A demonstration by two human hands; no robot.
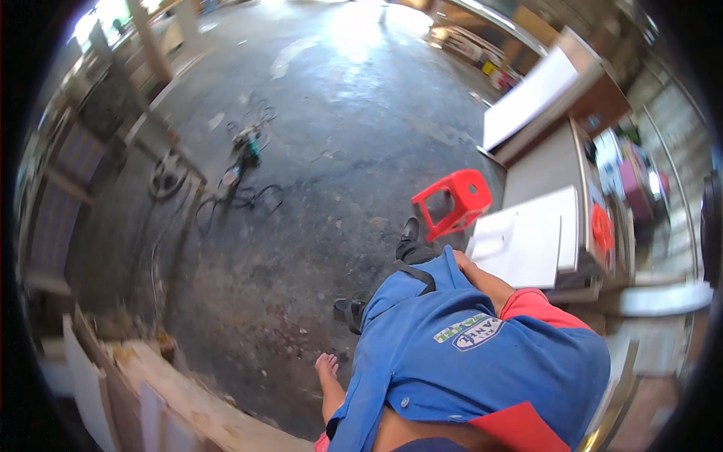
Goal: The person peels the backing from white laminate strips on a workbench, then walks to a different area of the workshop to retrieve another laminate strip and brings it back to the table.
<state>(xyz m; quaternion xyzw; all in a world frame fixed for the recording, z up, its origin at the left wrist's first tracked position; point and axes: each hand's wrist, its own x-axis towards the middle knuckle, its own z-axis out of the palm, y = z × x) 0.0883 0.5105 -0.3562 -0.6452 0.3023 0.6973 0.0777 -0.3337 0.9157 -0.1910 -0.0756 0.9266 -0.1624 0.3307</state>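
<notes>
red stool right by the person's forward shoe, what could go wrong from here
The red stool is close to the forward shoe, so a step might catch it. The right hand is near the white panels; a careless swing could nudge them. Farther off, loose cables on the floor could trip someone walking there.

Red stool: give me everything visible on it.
The red stool looks like glossy moulded plastic, one solid colour, with a small hole in the seat and legs framing open gaps. It is on the dark floor, ahead of the person and to the right, between the forward shoe and the white panels. Whether it stands upright or tipped is unclear, as is panel contact. The right hand is nearby, not touching it.
</notes>
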